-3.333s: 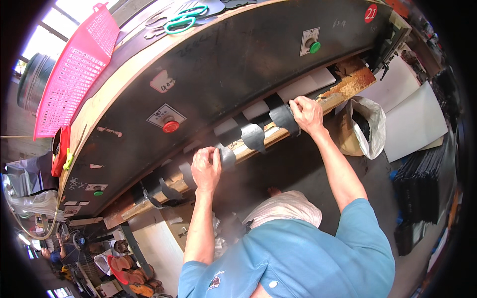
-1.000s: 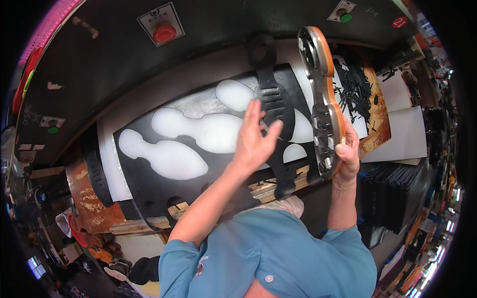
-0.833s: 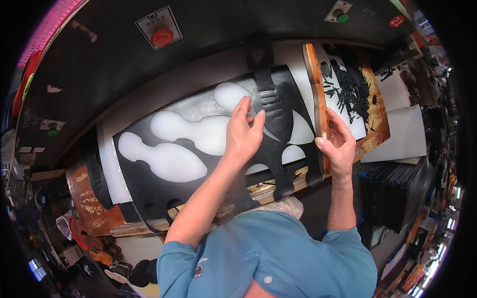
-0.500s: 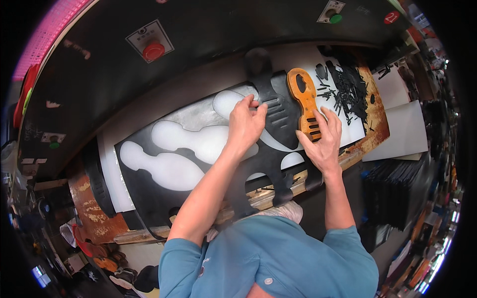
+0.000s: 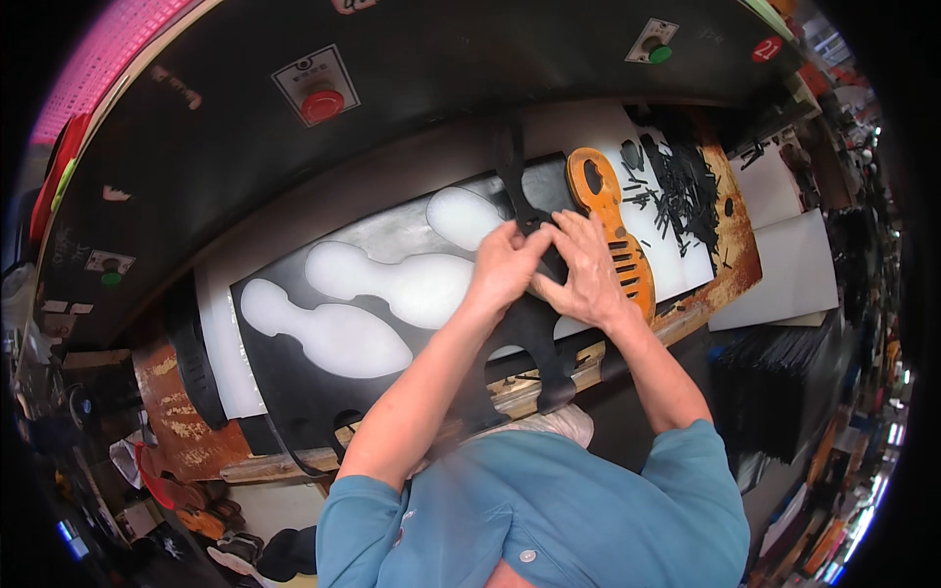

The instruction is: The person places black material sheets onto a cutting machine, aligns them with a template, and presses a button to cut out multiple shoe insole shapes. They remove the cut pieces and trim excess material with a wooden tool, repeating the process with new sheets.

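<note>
Head view: left hand [image 5: 510,263] pinches black cutout [image 5: 517,184]; right hand [image 5: 586,272] touches it, grip unclear

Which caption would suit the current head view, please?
Left hand and right hand, close together over a black cut-out sheet, beside an orange slotted tool.

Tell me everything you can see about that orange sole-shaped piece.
The orange sole-shaped piece looks rigid, perhaps wood or plastic. Its narrower far end has a large dark opening; its broader near end has a row of slots. It lies broad face up, beside the black sheet and white board. The right hand overlaps its left edge; whether they touch is unclear.
</note>
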Motion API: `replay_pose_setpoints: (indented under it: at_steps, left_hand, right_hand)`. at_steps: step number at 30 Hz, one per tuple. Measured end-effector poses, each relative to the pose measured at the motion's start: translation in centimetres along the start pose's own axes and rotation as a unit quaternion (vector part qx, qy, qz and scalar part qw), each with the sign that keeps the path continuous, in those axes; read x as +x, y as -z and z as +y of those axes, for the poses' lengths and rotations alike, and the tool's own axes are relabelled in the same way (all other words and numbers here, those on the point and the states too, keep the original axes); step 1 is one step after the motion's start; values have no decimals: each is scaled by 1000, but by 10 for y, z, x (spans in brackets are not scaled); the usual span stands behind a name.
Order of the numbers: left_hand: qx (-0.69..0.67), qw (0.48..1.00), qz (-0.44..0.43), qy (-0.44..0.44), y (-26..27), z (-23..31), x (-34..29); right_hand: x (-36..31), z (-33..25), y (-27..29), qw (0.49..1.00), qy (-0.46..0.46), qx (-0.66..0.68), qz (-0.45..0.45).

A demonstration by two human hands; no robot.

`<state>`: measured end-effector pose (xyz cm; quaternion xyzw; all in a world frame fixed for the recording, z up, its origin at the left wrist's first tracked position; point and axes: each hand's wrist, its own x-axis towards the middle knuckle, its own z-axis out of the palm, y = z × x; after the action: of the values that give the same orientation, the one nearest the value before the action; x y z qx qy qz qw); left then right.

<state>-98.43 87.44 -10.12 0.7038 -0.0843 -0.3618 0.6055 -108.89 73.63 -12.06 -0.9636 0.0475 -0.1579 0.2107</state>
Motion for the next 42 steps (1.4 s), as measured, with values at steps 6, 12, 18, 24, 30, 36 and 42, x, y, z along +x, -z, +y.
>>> replay_pose_setpoints:
  at_steps: [6, 12, 18, 24, 30, 36, 42]
  left_hand:
    - [-61, 991, 58, -104, 22, -9, -26]
    - [-9, 982, 162, -100, 170, -10, -100]
    - [249, 866, 410, -137, 344, -37, -184]
    - [397, 723, 562, -59, 485, -50, -217]
    - [464, 697, 545, -50, 546, -89, -213]
    - [472, 689, 529, -152, 512, -72, -185]
    - [381, 815, 268, -344, 321, -32, -134]
  right_hand:
    - [-19, -2, 21, 993, 76, 92, -3]
    - [-59, 27, 18, 990, -129, -48, 4]
    - [-58, 41, 8, 991, -118, -46, 46]
    - [-61, 58, 8, 976, -206, 45, 49]
    - [-70, 77, 25, 916, -333, 210, 77]
    - [-75, 81, 14, 930, -274, 83, 231]
    - [-73, 79, 7, 901, -302, 151, 273]
